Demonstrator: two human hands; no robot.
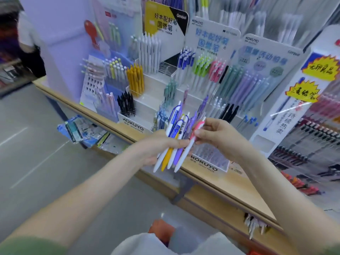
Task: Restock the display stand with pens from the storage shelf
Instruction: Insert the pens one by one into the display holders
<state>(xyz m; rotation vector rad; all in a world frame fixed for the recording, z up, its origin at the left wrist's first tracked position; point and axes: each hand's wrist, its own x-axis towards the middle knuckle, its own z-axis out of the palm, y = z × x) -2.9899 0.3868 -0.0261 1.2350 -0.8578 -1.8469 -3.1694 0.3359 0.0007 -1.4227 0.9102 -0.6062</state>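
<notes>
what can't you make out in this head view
Head view:
- Pen bundle count in the left hand: pens overlap, fingers cover some.
- Pink pen upper barrel: right hand pinches over it.
- Small print on the sign cards: blurred.
- Hanging pens: shelf edge hides their tops.

Clear tiered plastic display stand (pixel 147 105) on the wooden shelf (pixel 239 186); fanned pen bundle (pixel 165 159) before it, seemingly apart from it

I record a fanned bundle of pens (pixel 175 127), tips down, in my left hand (pixel 158 144); my right hand (pixel 215 133) pinches its pink-clipped pen (pixel 187 150). Tiered KOKUYO display stand (pixel 147 105) behind, part-filled.
</notes>
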